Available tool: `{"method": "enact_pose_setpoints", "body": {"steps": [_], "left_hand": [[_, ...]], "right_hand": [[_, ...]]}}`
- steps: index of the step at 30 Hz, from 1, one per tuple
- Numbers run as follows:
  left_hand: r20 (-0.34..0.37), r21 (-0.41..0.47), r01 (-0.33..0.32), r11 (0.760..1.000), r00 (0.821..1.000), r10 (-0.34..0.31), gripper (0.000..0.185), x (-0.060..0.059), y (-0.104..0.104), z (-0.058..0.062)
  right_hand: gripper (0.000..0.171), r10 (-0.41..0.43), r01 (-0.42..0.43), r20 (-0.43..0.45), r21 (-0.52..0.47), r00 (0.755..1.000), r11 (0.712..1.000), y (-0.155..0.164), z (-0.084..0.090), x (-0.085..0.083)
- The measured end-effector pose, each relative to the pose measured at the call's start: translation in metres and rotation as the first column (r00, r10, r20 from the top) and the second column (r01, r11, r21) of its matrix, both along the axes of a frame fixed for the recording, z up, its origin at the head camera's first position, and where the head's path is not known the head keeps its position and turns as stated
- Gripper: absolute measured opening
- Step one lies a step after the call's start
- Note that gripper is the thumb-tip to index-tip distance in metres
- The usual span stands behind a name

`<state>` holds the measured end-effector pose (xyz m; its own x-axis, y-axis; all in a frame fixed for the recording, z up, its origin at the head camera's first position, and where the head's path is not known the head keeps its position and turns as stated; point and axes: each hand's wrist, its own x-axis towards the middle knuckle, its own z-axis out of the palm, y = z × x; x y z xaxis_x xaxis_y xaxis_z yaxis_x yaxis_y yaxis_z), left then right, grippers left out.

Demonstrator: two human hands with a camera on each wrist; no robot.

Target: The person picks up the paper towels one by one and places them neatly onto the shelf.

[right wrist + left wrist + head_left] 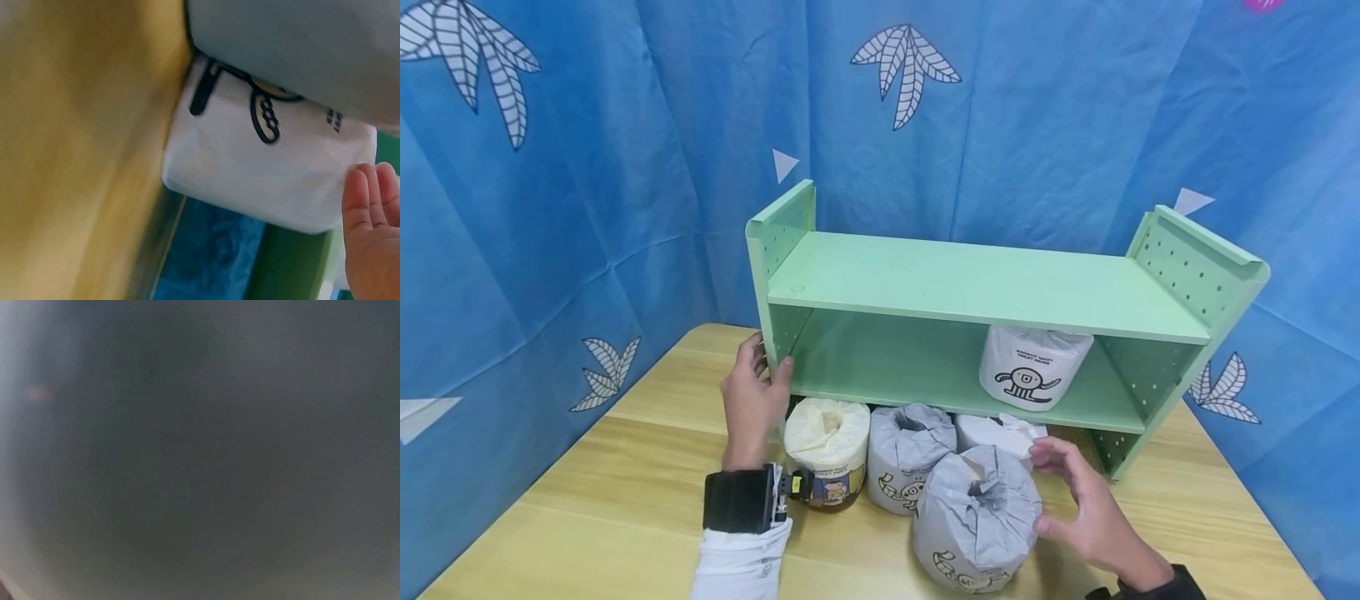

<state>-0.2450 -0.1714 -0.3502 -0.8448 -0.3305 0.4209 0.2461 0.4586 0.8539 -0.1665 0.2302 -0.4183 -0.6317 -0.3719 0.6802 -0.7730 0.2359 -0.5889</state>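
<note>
We saw a blue cloth backdrop printed with white leaves standing behind and to both sides of the green shelf rack. The wooden worktop carried that rack, which stood at its far edge against the backdrop. The rack had perforated side panels, a bare top board and a lower board.

On the lower board, toward the rack's right end, one white-wrapped toilet paper roll stood upright. In front of the rack, on the worktop, four more rolls sat bunched together. The grey-wrapped front roll lay farthest out from the rack and nearest to us. A second grey-wrapped roll sat between it and the rack, a cream roll with an orange label stood just below the rack's left post, and a white roll lay partly under the lower board.

Our left hand gripped the rack's front left post, thumb curled round its edge. Our right hand hovered released, fingers loosely spread, just beside the front roll on its right; we could not tell whether the fingertips touched the wrapper. The left wrist view showed only a dark blur.
</note>
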Motion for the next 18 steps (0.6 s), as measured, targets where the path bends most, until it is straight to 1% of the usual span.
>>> {"method": "enact_pose_setpoints", "body": {"steps": [5,9,11,14,18], "left_hand": [[0.006,-0.001,0.0,1.0,1.0,0.0,0.053,0.0,0.0,-0.001],[0.008,-0.003,-0.001,1.0,1.0,0.001,0.053,0.001,0.001,-0.001],[0.01,-0.002,-0.001,1.0,1.0,0.001,0.053,0.001,0.001,-0.001],[0.015,-0.003,-0.001,1.0,1.0,0.001,0.053,0.002,0.001,0.0],[0.02,-0.005,-0.003,1.0,1.0,0.003,0.053,0.002,0.001,0.001]], "right_hand": [[0.086,-0.012,0.013,-0.01,0.036,1.0,0.999,-0.007,-0.006,0.004],[0.089,-0.008,0.009,-0.045,0.013,0.999,1.0,-0.014,-0.008,0.006],[0.09,-0.004,0.004,-0.042,-0.001,0.999,1.0,-0.016,-0.01,0.008],[0.091,-0.003,0.003,0.005,-0.002,1.0,1.0,-0.017,-0.013,0.011],[0.097,0.024,-0.025,0.098,0.007,0.995,1.0,-0.017,-0.015,0.015]]}}
